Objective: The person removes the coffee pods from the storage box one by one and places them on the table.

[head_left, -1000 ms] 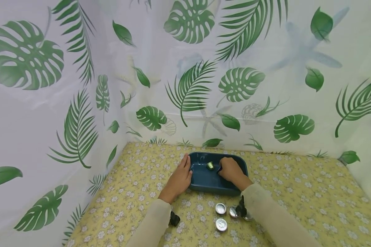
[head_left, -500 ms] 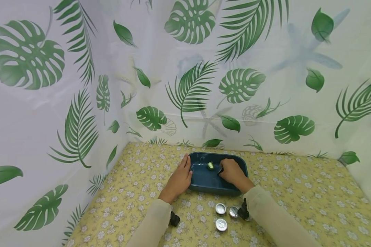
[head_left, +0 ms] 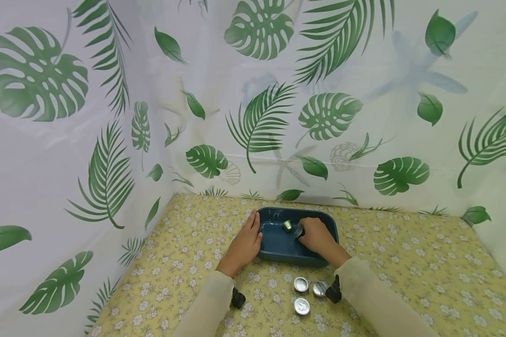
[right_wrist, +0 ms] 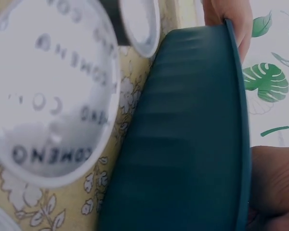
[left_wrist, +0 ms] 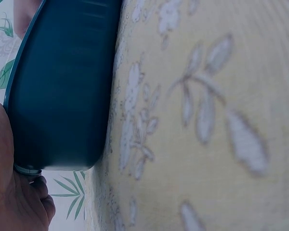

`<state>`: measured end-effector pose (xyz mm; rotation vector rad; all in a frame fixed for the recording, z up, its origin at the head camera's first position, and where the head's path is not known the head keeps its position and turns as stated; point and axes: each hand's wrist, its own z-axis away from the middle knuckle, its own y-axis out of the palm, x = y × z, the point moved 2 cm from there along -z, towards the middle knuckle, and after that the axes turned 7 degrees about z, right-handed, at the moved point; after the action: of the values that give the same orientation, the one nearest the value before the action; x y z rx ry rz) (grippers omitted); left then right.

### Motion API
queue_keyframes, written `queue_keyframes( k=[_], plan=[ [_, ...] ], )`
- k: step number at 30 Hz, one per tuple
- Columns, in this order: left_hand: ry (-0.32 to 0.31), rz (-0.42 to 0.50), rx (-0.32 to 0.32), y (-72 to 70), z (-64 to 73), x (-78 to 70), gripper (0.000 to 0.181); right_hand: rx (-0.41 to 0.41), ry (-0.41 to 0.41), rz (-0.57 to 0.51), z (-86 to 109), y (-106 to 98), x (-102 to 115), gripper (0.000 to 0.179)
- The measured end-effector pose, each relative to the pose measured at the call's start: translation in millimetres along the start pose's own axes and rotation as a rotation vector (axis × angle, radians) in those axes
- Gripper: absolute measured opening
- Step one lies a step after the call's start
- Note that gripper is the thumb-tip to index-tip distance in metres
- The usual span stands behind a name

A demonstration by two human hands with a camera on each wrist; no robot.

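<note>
A dark blue rectangular baking dish (head_left: 278,256) stands on the table, with a small green-gold coffee capsule (head_left: 287,226) lying inside. My left hand (head_left: 243,243) holds the dish's left end, and in the left wrist view its fingers (left_wrist: 41,192) curl at the rim. Over the right half of the dish, my right hand (head_left: 318,236) pinches a dark coffee capsule (head_left: 298,232) low inside it, beside the green one. The dish wall (right_wrist: 183,134) hides most of that hand in the right wrist view.
Silver-lidded capsules stand in front of the dish: one at the left (head_left: 301,284), another by the right wrist (head_left: 319,289), a third nearer me (head_left: 301,306). Printed letters show on a lid (right_wrist: 53,96) close to the right wrist camera. A leaf-print curtain (head_left: 253,117) rises behind the table.
The dark capsule in my right hand has tilted, so more of it shows. The right wrist has shifted slightly, covering the rightmost silver lid. My left hand stays on the dish.
</note>
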<state>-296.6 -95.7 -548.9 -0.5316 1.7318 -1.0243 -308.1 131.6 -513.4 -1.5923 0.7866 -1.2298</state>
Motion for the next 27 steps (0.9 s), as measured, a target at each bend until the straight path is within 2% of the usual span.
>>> queue_keyframes(
  k=[16, 27],
  plan=[
    [0.001, 0.003, -0.008, 0.4, 0.3, -0.8, 0.062, -0.03, -0.027, -0.014, 14.4, -15.1, 7.3, 0.029],
    [-0.002, -0.004, -0.01, 1.5, 0.4, -0.2, 0.062, -0.082, -0.049, -0.049, 27.9, -27.8, 12.7, 0.031]
  ],
)
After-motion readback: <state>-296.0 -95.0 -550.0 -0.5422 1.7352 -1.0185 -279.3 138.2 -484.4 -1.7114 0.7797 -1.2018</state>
